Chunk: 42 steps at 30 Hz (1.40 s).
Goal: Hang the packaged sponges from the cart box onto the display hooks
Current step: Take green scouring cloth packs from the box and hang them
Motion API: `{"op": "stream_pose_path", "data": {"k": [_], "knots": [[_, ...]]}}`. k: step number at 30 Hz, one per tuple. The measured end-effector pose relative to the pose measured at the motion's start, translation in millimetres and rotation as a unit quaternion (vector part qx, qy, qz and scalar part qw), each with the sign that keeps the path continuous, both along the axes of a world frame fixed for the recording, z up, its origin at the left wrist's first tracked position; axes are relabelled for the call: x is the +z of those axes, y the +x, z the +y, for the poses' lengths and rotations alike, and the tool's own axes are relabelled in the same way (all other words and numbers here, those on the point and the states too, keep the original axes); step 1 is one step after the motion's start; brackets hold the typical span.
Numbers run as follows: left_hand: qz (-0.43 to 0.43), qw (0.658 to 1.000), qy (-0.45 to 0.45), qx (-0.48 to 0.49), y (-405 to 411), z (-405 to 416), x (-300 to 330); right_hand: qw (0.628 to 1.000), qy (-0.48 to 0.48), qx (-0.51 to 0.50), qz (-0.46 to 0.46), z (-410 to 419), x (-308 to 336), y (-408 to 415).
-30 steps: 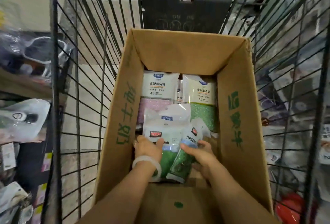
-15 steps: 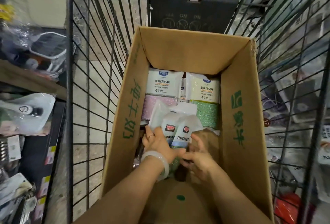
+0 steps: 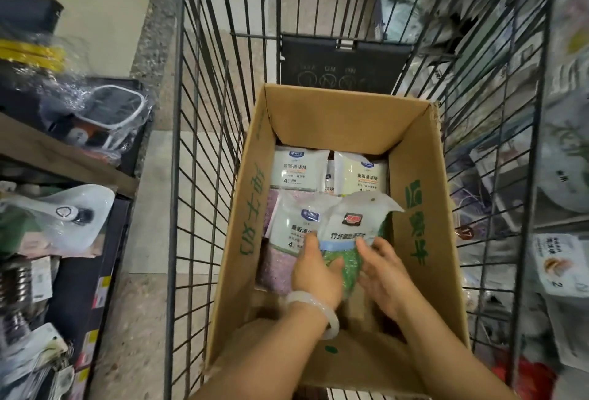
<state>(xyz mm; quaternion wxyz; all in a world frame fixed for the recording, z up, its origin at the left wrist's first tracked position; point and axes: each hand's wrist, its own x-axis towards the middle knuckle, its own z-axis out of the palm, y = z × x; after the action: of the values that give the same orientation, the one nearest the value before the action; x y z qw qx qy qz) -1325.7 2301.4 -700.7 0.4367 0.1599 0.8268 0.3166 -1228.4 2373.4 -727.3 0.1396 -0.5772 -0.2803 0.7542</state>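
Two hands work inside one open cardboard box [image 3: 414, 208] that sits in a black wire cart [image 3: 204, 176]. Left hand [image 3: 314, 267] wears a pale bangle [image 3: 315, 307] and grips the green sponge pack [image 3: 345, 240] from the left side, thumb on the front film. Right hand [image 3: 382, 267] has its thumb on the pack's right side; fingers look loosely spread, and whether they wrap behind the pack is not clear.

Packs counted in the box: four plain ones. One green pack with a red-black logo, held raised between the hands, white header pointing far. One pink sponge pack [image 3: 287, 240] just left of it, partly behind the left hand. Two more packs at the far end, a far-left pack [image 3: 299, 170] and a far-right pack [image 3: 360, 175], with a thin edge of another showing between them. More may lie underneath; cannot tell.

Box floor near the wrists is dark and hidden by the forearms. Green printing on both box side walls.

Left of the cart, one shelf [image 3: 63, 157] holds blurred wrapped goods. Right side beyond the cart wires is blurred hanging merchandise [image 3: 554, 265]; hooks not made out.
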Motion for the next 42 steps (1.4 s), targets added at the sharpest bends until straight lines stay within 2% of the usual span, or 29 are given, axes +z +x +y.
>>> {"op": "stream_pose_path", "data": {"k": [5,9,15,22,27,30,34,39,42], "knots": [[-0.058,0.993,0.101,0.011,7.6,23.5,44.8,0.994,0.107,-0.017,-0.029,22.0,57.7,19.3],[-0.067,0.976,0.200,-0.048,0.3,42.9,87.1,0.983,0.180,-0.040,-0.025,35.5,107.1,24.6],[-0.045,0.945,0.291,-0.144,-6.9,61.5,152.5,0.960,0.256,-0.110,-0.037,36.7,178.7,26.0],[-0.026,0.907,0.347,-0.238,14.9,65.1,226.4,0.929,0.329,-0.162,-0.042,21.8,247.3,59.6],[-0.029,0.880,0.383,-0.279,61.1,43.5,271.7,0.902,0.383,-0.186,-0.065,-12.6,296.7,110.9],[-0.054,0.852,0.420,-0.308,100.2,16.4,301.4,0.881,0.417,-0.213,-0.070,-49.9,328.5,151.6],[-0.068,0.810,0.461,-0.355,160.5,-30.9,344.8,0.830,0.481,-0.257,-0.120,-116.9,373.9,211.1],[-0.093,0.737,0.513,-0.431,244.1,-82.0,407.1,0.690,0.623,-0.280,-0.241,-210.3,445.4,293.6],[-0.107,0.687,0.535,-0.480,293.6,-107.5,452.0,0.643,0.654,-0.271,-0.292,-259.0,488.0,341.1]]}}
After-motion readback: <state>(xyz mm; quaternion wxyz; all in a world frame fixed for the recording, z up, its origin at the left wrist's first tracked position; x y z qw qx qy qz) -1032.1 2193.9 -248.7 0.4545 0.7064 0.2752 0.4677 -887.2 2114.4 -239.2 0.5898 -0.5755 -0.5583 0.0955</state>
